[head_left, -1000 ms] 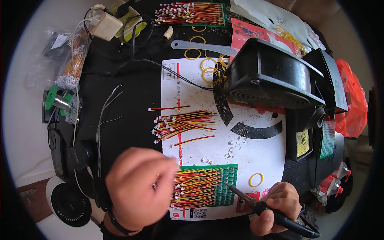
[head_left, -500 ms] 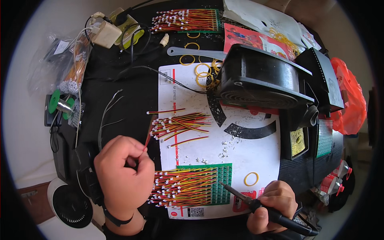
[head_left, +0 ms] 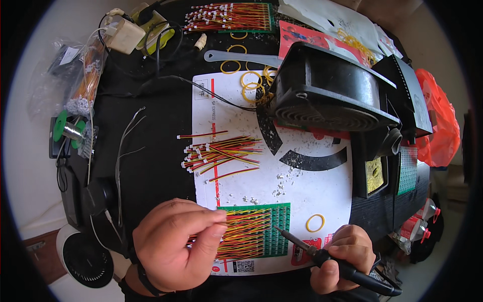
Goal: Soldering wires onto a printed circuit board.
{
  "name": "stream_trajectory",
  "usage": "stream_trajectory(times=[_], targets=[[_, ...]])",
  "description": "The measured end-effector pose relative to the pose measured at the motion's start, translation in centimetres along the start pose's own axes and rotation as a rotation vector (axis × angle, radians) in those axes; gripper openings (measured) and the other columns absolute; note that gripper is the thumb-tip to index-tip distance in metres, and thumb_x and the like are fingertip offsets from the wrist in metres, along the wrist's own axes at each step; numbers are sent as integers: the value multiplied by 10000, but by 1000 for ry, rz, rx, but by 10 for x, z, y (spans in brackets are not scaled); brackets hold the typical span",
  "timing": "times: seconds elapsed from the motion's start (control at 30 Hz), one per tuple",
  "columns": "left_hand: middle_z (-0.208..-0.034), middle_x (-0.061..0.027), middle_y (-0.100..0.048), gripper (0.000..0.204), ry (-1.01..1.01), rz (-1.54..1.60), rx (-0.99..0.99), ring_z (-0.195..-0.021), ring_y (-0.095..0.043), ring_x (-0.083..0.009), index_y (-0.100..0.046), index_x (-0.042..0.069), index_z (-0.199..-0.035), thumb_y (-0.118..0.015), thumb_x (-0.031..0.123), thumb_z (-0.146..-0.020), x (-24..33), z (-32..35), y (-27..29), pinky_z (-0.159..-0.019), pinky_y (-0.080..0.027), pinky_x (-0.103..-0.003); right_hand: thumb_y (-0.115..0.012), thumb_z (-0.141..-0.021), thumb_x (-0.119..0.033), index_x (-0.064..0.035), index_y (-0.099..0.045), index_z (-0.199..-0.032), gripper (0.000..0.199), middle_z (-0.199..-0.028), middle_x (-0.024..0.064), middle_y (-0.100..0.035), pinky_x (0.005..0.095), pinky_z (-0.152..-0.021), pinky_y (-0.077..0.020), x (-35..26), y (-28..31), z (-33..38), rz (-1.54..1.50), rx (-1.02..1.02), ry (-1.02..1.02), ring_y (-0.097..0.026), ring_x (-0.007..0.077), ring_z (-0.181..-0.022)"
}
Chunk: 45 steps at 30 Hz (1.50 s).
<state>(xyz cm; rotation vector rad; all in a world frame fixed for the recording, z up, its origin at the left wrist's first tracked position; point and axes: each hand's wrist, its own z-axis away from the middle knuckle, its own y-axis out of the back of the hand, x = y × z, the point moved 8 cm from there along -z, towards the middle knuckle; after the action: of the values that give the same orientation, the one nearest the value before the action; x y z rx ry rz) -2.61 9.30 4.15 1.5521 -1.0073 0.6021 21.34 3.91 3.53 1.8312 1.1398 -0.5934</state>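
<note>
In my right hand [head_left: 347,259], closed round its black handle, is a soldering iron [head_left: 322,257]. The iron's tip points left at the bare part of a green circuit board panel [head_left: 279,234]. Rows of red, yellow and black wires [head_left: 246,229] with white connectors lie across the panel's left part. Above those wires my left hand [head_left: 176,244] pinches thumb and forefinger together on a thin cable, mostly hidden by the fingers. Further up lies a loose pile of similar connector cables [head_left: 221,153], with single ones beside it.
A black fan [head_left: 327,95] stands at the back right, near a soldering sponge tray [head_left: 375,176]. Yellow rubber bands [head_left: 250,79] and white crumbs lie on the white sheet [head_left: 312,191]. At left are a solder spool [head_left: 70,130] and bagged cables [head_left: 88,93]. Another wired panel [head_left: 229,17] lies far back.
My left hand has moved right and down with the cable, from beside the loose pile to over the wired panel. The right hand and soldering iron have barely moved. The view has shifted slightly.
</note>
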Motion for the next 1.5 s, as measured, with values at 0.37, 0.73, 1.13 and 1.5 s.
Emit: stream_trajectory(times=[0.37, 0.73, 1.13, 1.5], targets=[[-855, -114, -687, 207, -134, -84, -82, -686, -680, -212, -757, -3, -923, -772, -104, -744, 25, 13, -36, -615, -544, -295, -685, -791, -225, -32, -571, -851, 232, -563, 22, -479, 247, -462, -360, 1, 1, 5, 2, 168, -1, -449, 106, -482], [-786, -89, -647, 225, -318, -256, -198, -635, -634, -232, -761, -34, -906, -770, -66, -684, 34, 22, -54, -565, -518, -315, -695, -816, -269, -53, -573, -838, 248, -561, 11, -477, 246, -460, -355, 3, 1, 5, 22, 160, -39, -444, 102, -477], [-783, -102, -635, 248, -295, -283, -232, -658, -624, -259, -749, -47, -901, -720, -40, -655, 30, 25, -61, -591, -528, -345, -706, -815, -64, 61, -607, -925, 194, -654, 114, -567, 324, -482, -402, -10, -5, -21, -133, -100, 9, -492, 189, -494], [-792, -104, -624, 282, -294, -268, -254, -658, -622, -251, -741, -59, -915, -708, -38, -636, 28, 24, -63, -599, -530, -354, -720, -811, -54, 64, -615, -918, 191, -639, 108, -569, 314, -477, -409, -10, -7, -22, -117, -116, 12, -497, 188, -490]])
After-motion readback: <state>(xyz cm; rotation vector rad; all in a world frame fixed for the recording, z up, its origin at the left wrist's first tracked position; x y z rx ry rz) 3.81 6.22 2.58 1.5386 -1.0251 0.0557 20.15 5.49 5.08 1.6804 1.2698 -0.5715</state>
